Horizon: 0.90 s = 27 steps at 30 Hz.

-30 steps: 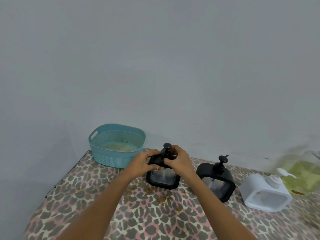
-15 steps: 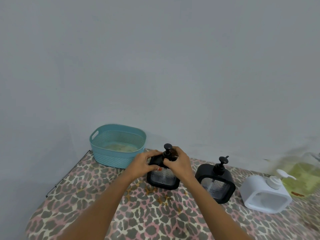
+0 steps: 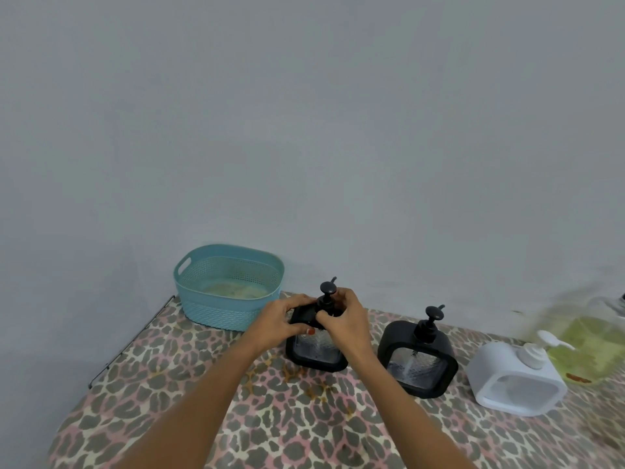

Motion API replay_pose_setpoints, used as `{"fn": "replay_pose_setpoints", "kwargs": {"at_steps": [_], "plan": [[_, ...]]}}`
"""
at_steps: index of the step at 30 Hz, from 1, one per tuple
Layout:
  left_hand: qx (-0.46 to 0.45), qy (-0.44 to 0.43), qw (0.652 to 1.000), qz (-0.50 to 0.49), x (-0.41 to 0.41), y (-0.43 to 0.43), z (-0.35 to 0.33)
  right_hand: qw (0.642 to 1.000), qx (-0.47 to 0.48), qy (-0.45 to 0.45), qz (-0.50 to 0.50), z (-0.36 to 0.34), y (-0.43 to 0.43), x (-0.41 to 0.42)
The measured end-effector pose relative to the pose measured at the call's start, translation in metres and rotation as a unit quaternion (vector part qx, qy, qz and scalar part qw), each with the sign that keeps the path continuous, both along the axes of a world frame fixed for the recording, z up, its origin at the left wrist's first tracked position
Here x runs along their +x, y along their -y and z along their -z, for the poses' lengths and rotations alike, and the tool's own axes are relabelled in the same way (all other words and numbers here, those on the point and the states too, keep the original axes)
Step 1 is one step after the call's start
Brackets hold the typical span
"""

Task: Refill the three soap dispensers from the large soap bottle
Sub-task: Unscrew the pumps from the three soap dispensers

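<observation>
Three square soap dispensers stand in a row on the leopard-print table. My left hand grips the top left shoulder of the left black dispenser. My right hand curls round the collar of its black pump. The second black dispenser stands to the right, pump on. Further right is the white dispenser with a white pump. The large clear soap bottle with yellow-green liquid stands behind it, blurred at the frame's right edge.
A teal plastic basket sits at the back left against the grey wall. The table's left edge has a thin black rim. Small brownish stains mark the cloth in front of the left dispenser.
Both hands stay on the left black dispenser; my right hand's fingers have shifted slightly round the pump collar. Nothing else has moved.
</observation>
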<state>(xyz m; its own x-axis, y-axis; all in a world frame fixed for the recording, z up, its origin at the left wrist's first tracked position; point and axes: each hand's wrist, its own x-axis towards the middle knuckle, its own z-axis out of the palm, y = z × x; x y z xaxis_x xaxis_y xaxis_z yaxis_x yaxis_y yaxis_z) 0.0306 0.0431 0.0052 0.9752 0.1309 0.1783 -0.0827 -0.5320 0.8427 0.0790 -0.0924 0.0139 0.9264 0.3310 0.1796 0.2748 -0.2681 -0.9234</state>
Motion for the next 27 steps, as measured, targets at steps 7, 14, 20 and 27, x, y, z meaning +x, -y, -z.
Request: {"fn": "replay_pose_setpoints", "kwargs": {"at_steps": [7,14,20,27], "plan": [[0.002,-0.001,1.000,-0.004,0.000,0.000,0.002,0.997,-0.016,0.048,0.059,0.005,-0.005,-0.001],[-0.005,-0.010,1.000,-0.006,0.002,-0.002,0.006,0.998,0.007,0.042,0.040,-0.003,0.001,-0.005],[-0.001,-0.023,1.000,0.000,0.002,0.000,0.004,0.997,0.022,0.061,0.035,-0.024,0.006,-0.003],[0.039,-0.043,0.998,-0.020,0.003,0.001,0.000,0.994,0.037,0.098,0.037,-0.063,0.014,-0.002]]}}
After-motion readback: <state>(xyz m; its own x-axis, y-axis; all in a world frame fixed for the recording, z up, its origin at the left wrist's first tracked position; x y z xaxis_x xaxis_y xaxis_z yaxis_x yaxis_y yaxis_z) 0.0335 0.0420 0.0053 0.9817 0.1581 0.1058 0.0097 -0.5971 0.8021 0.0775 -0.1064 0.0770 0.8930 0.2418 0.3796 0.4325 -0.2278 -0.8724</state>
